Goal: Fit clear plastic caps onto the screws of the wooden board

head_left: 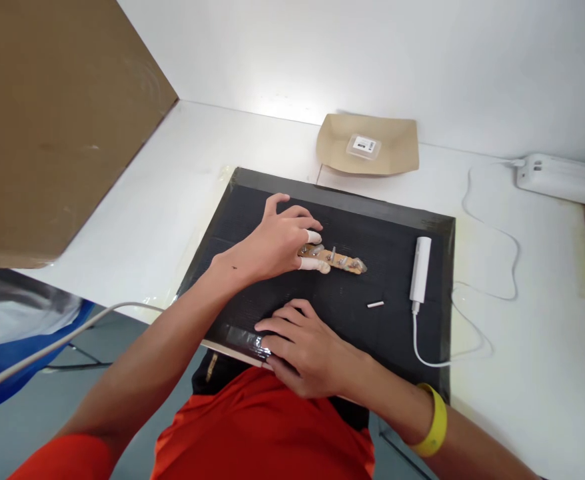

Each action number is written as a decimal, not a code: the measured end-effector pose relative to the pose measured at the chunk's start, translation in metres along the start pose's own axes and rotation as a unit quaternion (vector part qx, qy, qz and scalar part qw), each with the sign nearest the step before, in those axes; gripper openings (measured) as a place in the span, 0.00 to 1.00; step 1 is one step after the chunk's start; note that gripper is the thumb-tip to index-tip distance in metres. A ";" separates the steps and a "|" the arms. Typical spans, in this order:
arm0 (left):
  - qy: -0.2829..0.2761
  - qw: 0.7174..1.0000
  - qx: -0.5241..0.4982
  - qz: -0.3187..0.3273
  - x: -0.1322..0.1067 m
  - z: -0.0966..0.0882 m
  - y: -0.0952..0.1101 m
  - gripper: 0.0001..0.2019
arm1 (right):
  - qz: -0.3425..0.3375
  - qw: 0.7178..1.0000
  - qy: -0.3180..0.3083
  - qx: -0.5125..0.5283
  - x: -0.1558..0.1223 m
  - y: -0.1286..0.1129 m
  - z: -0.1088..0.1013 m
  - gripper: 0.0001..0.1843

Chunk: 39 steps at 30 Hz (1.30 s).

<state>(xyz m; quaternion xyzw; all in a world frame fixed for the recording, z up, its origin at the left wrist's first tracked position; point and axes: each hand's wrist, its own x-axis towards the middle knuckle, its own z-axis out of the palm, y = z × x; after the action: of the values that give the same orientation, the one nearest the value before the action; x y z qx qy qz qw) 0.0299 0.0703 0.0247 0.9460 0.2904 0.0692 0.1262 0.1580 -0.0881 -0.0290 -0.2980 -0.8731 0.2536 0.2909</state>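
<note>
My left hand (pixel 288 240) reaches over a black mat (pixel 252 200), its thumb and index finger wearing white finger covers. Those two fingers pinch the near end of a narrow tan strip (pixel 351 263), while the other fingers stay lifted and curled. Several small grey or clear pieces sit along the strip; their exact kind is too small to tell. My right hand (pixel 307 347) lies at the mat's front edge, palm down with fingers spread and nothing in it. A small, thin white-and-dark stick (pixel 375 305) rests on the mat to the right of the strip.
A white stick-shaped device (pixel 420 270) lies on the mat's right side, its cable (pixel 422 357) looping over the white table. Behind the mat, a brown paper tray (pixel 392 160) holds a clear labelled box (pixel 364 147). A white power strip (pixel 562 179) is at the far right, a brown board (pixel 62 133) at left.
</note>
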 end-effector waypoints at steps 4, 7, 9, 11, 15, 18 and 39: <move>-0.002 1.000 -0.001 0.005 -0.002 -0.003 0.000 0.16 | 0.003 1.000 -0.007 0.001 0.000 -0.001 -0.001 0.07; 0.000 1.000 0.000 0.004 -0.003 -0.005 -0.001 0.17 | 0.004 1.000 -0.009 0.004 0.000 -0.001 -0.001 0.06; -0.002 1.000 0.002 0.002 -0.003 -0.006 -0.001 0.16 | 0.006 1.000 -0.009 0.002 0.000 -0.001 -0.001 0.06; -0.008 1.000 0.003 0.001 -0.002 -0.006 -0.001 0.17 | 0.007 1.000 -0.010 -0.001 0.000 -0.002 0.000 0.06; -0.034 0.999 -0.001 0.003 -0.002 -0.007 -0.001 0.19 | 0.004 1.000 -0.005 -0.003 0.000 -0.001 0.000 0.06; -0.043 0.999 -0.003 0.011 -0.001 -0.005 -0.002 0.18 | 0.003 1.000 -0.005 -0.003 0.000 -0.001 0.000 0.05; -0.103 0.994 -0.017 0.023 0.013 -0.009 -0.006 0.15 | 0.007 1.000 -0.010 -0.002 -0.001 -0.001 0.000 0.06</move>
<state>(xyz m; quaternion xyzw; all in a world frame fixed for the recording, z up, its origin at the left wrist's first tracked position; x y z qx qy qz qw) 0.0355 0.0839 0.0323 0.9522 0.2532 -0.0209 0.1698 0.1581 -0.0893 -0.0285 -0.3019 -0.8743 0.2570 0.2801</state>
